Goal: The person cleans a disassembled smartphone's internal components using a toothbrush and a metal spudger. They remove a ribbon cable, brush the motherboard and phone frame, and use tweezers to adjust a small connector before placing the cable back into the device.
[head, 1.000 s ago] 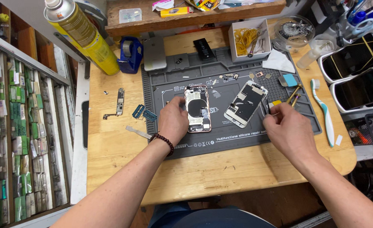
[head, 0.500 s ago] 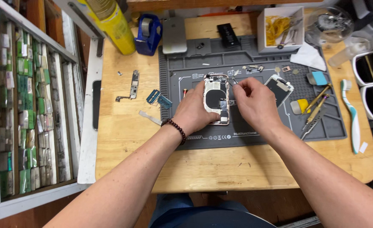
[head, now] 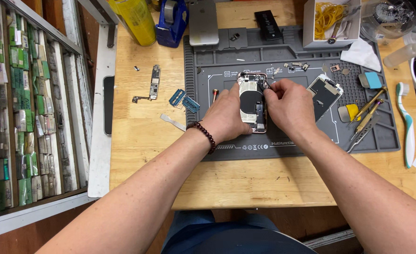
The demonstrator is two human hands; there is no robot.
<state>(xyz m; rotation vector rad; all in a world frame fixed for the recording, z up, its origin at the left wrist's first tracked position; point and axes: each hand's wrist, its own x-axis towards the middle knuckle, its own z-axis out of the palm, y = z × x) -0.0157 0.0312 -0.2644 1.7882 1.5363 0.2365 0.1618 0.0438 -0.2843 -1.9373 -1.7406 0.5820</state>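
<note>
Opened phone housing (head: 251, 101) lies face-up on the grey work mat (head: 292, 141) in the middle of the wooden tabletop (head: 137, 155); left hand (head: 227, 115) presses its left edge flat, right hand (head: 290, 101) pinches at its upper right corner, detached screen (head: 324, 94) just beside

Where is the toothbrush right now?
The toothbrush lies on the wooden table at the far right of the head view, just past the right edge of the grey work mat, beside the tweezers.
</note>
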